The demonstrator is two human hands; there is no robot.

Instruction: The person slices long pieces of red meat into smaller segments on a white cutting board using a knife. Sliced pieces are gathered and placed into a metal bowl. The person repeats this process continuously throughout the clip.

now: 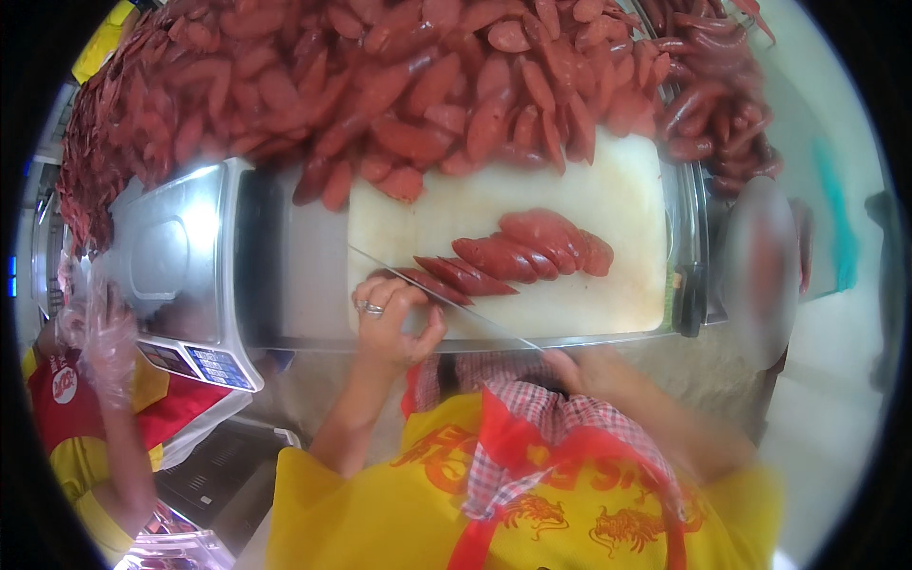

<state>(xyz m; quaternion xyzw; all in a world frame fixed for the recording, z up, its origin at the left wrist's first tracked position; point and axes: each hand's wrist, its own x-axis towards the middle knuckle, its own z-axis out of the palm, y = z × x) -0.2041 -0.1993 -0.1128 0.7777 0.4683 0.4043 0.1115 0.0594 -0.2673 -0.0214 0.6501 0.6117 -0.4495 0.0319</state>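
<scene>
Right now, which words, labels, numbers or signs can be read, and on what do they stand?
Yellow shirt: red lettering, partly covered; not copied here.
Co-worker's red garment: round white emblem, too small to read.
Scale: blue keypad, markings too small to read.

Sausage slices point(513, 258) lie on the cutting board point(608, 309), a scale point(166, 261) to its left; a heap of cut sausage point(380, 85) sits behind, with what seem whole sausages point(703, 100) to its right.
</scene>
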